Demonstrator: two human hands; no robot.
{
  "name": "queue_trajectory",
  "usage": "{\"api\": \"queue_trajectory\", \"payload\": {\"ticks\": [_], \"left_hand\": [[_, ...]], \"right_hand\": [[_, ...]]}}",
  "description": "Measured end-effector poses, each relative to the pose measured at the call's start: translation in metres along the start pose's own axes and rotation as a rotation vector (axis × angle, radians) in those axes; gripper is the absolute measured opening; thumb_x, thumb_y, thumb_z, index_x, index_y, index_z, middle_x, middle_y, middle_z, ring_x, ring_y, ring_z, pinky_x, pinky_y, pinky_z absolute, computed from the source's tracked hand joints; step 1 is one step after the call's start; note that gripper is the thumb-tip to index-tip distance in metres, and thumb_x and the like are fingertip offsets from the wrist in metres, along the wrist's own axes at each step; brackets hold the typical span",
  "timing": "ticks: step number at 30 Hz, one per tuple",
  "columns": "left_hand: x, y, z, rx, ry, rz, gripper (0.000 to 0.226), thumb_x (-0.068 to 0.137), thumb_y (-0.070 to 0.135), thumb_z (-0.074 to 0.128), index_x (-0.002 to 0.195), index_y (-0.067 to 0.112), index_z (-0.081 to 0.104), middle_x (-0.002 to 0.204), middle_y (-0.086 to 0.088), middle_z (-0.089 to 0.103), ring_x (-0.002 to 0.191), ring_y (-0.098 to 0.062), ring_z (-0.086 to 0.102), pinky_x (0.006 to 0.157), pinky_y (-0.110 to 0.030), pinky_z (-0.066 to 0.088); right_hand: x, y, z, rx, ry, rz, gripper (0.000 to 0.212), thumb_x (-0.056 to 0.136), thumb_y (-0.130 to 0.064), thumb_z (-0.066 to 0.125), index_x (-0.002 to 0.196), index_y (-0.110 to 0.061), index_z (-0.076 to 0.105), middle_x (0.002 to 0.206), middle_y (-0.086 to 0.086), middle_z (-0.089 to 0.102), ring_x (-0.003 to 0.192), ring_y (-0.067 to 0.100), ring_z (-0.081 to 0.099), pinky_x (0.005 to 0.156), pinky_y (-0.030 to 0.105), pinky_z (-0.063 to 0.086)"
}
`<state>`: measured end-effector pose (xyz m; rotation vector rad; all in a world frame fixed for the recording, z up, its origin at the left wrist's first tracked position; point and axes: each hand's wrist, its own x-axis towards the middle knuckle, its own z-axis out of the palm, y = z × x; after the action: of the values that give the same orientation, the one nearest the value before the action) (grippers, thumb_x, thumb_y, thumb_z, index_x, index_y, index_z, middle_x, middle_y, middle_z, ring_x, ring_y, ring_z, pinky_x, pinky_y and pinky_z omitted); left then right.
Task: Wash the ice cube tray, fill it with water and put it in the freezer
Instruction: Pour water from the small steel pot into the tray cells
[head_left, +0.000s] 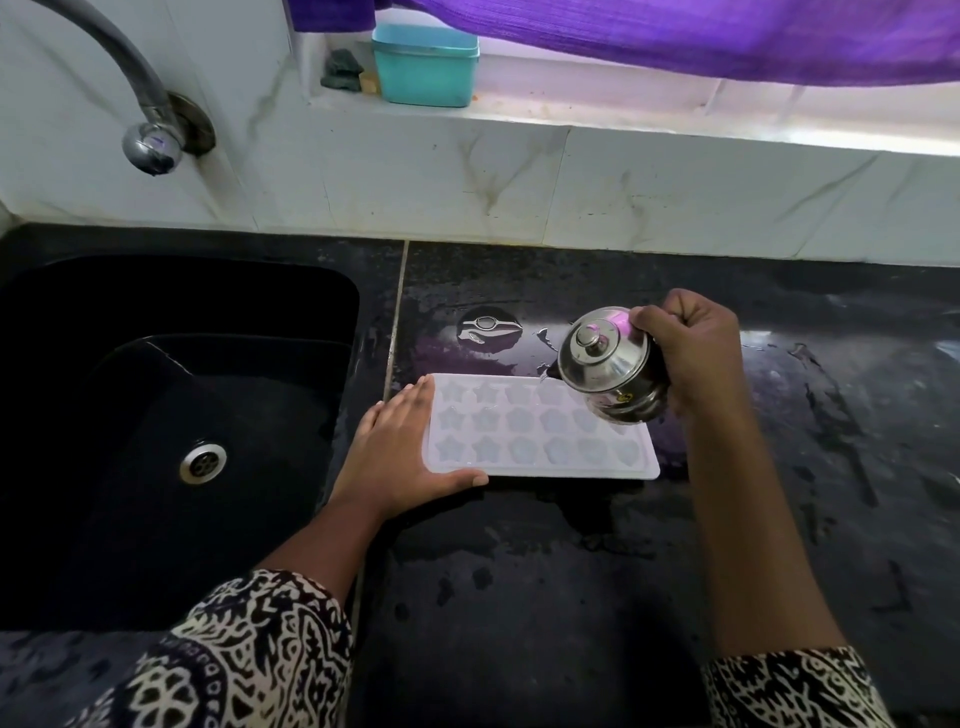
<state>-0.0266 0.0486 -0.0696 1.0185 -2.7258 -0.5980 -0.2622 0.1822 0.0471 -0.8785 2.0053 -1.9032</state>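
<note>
Here we are at the black counter (571, 571), and the ice cube tray (519, 441) lies flat on it in the middle of the frame, just right of the sink (156, 364). The left hand (395, 457) steadies it: fingers straight along the tray's left edge, thumb laid against the near edge, bracing it rather than clutching it. Over at centre right, the right hand (691, 353) is wrapped round a small steel pot (608, 364), lid and knob on, tipped down over the tray's upper right corner.

This looks to me like the filling step, water going in from the pot rather than from the tap (150, 140) at upper left. I can't make out any stream, though. The counter around the tray shines wet.

What's in things? The tray's star and heart moulds look glossy, the right-hand ones perhaps paler, but I can't say for sure which hold water. The pot's contents are hidden under its lid. The teal tub (426, 65) on the sill at the top is lidded, so its contents are hidden too.

Next, I'd say, comes a gentle, even pour across the rows, then a level two-handed lift, because a full tray slops easily on the way to the freezer.
</note>
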Motion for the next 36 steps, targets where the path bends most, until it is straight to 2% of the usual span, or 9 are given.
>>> {"api": "queue_trajectory", "payload": {"ticks": [5, 14, 30, 36], "left_hand": [[0.0, 0.001, 0.001, -0.006, 0.007, 0.001, 0.134, 0.051, 0.098, 0.036, 0.156, 0.021, 0.005, 0.163, 0.006, 0.014, 0.149, -0.01, 0.011, 0.121, -0.039, 0.007], [0.0, 0.0, 0.001, -0.004, 0.008, -0.003, 0.134, 0.051, 0.098, 0.037, 0.156, 0.021, 0.004, 0.163, 0.006, 0.014, 0.148, -0.01, 0.011, 0.121, -0.038, 0.006], [0.0, 0.001, 0.001, 0.017, 0.005, -0.001, 0.132, 0.053, 0.098, 0.035, 0.155, 0.021, 0.005, 0.162, 0.005, 0.016, 0.148, -0.01, 0.012, 0.121, -0.039, 0.008], [0.001, 0.0, 0.003, 0.033, 0.0, 0.0, 0.132, 0.053, 0.099, 0.034, 0.155, 0.021, 0.004, 0.162, 0.005, 0.016, 0.149, -0.011, 0.013, 0.121, -0.039, 0.008]], "right_hand": [[0.0, -0.002, 0.003, 0.037, -0.014, 0.0, 0.039, 0.071, -0.013, 0.064, 0.043, -0.025, 0.04, 0.043, -0.014, 0.037, 0.043, 0.001, 0.032, 0.043, 0.012, 0.035], [-0.002, -0.006, 0.004, 0.007, 0.012, -0.016, 0.041, 0.073, -0.006, 0.064, 0.05, -0.022, 0.035, 0.045, -0.012, 0.035, 0.046, 0.004, 0.031, 0.045, 0.014, 0.035], [0.005, -0.006, 0.003, 0.03, -0.027, -0.01, 0.039, 0.072, -0.011, 0.065, 0.048, -0.023, 0.037, 0.045, -0.012, 0.038, 0.045, 0.003, 0.037, 0.046, 0.015, 0.039], [0.009, -0.007, 0.003, 0.171, -0.018, 0.051, 0.037, 0.074, -0.006, 0.064, 0.051, -0.019, 0.037, 0.044, -0.009, 0.038, 0.044, 0.006, 0.036, 0.047, 0.017, 0.037]]}}
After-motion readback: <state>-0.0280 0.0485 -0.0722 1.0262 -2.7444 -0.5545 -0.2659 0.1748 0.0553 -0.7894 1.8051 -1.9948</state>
